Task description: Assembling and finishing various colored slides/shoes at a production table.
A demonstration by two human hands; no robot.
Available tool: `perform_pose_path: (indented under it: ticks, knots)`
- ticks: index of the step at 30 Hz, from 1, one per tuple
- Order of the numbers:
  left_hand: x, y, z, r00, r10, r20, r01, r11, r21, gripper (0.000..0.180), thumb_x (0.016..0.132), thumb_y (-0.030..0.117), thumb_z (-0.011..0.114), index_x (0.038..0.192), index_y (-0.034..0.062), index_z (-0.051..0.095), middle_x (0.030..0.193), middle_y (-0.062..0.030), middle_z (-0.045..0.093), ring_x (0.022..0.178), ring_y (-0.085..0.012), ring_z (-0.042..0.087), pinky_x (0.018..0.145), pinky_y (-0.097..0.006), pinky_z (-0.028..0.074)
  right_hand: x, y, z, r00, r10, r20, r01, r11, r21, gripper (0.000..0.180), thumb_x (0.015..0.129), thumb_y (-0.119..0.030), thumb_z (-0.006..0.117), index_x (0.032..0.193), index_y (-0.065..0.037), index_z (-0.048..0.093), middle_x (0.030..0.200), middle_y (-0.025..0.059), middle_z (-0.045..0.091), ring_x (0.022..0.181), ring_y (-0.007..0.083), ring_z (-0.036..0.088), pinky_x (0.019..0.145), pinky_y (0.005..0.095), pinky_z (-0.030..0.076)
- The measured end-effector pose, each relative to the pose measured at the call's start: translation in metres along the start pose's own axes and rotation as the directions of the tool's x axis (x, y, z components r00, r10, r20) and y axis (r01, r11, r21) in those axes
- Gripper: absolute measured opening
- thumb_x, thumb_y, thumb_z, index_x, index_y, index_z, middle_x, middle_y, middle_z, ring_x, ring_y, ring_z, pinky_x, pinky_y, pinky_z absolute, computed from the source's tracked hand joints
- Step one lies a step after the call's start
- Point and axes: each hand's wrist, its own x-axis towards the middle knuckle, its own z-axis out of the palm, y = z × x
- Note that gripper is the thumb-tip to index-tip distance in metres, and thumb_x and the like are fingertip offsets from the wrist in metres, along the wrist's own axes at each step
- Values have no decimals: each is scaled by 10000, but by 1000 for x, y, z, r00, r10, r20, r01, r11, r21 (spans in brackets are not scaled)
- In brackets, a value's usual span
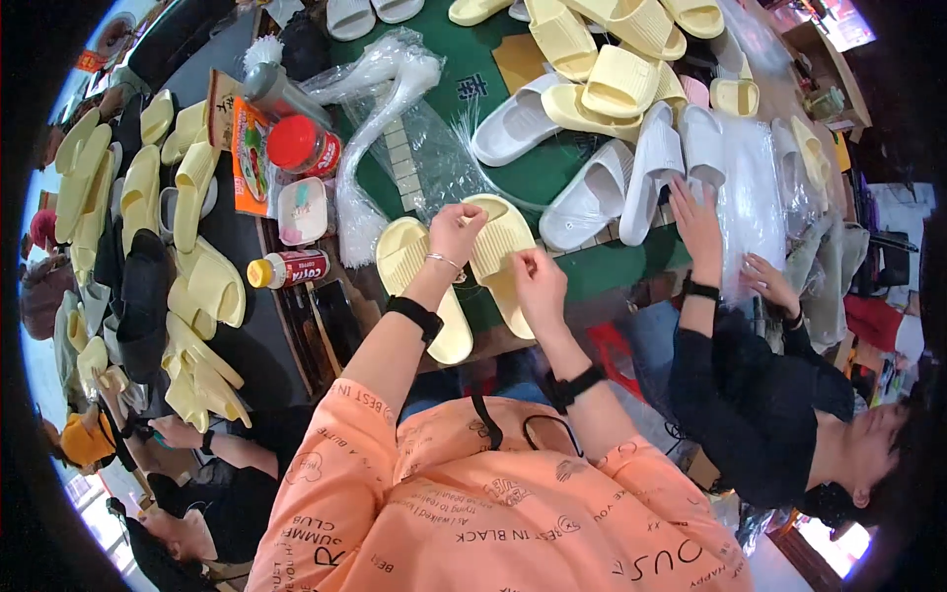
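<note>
Two pale yellow slide sandals lie side by side at the near edge of the green table (552,168). My left hand (456,232) rests between them, fingers curled on the inner edge of the right sandal (501,259). The left sandal (419,286) lies just under my left wrist. My right hand (536,276) pinches the near edge of the right sandal. Both wrists carry black bands.
Clear plastic bags (395,109) lie behind the pair. White sandals (592,197) and yellow sandals (602,59) pile up at the back. A red-lidded jar (301,146) and a bottle (286,268) stand left. A person in black (750,395) handles a plastic bag at right. More people sit lower left.
</note>
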Motion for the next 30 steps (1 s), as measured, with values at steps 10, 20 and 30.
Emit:
perform_pose_path:
  ticks: [10,20,30]
  knots:
    - [-10,9,-11,981,-101,165,186,735,-652,133,771,127,595,867,43,560,746,48,509,596,-37,425,549,-167,339,50,-5,39,961,-107,255,42,968,247,140,768,-107,554,802,27,578,663,115,599,594,165,571,567,277,443]
    - [-12,-12,-22,960,-188,205,277,561,-780,202,865,74,363,979,11,517,660,26,409,575,-74,359,543,-197,317,47,9,54,935,-164,315,42,932,360,100,806,-125,499,828,-28,502,680,80,559,620,169,557,586,278,425]
    - [-18,-8,-25,974,-177,143,224,635,-739,116,882,194,395,872,79,410,624,29,341,512,-44,307,453,-177,268,44,7,51,952,-161,260,64,936,346,76,818,-80,500,809,-4,502,682,9,504,643,66,459,598,206,391]
